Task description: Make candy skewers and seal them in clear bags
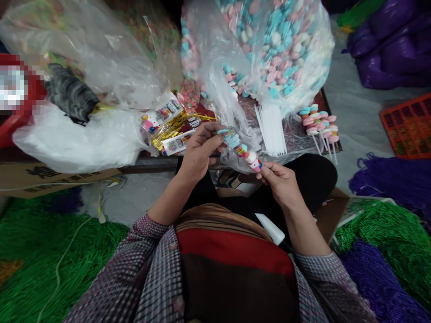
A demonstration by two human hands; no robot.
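Note:
Between my hands is a wrapped marshmallow skewer (240,150) in a clear bag with coloured print, held at a slant above my lap. My left hand (202,150) pinches its upper, pale blue end. My right hand (279,179) grips the lower end, by the pink and white print. Left of it on the table lie printed wrappers (175,143) and gold twist ties (171,128). White sticks (272,130) lie just beyond my hands. To their right are several unwrapped marshmallow skewers (319,122) with pink, blue and white pieces.
Large clear bags of marshmallow pieces (279,49) and of green and orange sweets (148,36) fill the table's back. A white plastic bag (81,139) sits at left. An orange crate (409,125) and green netting (387,237) lie on the right.

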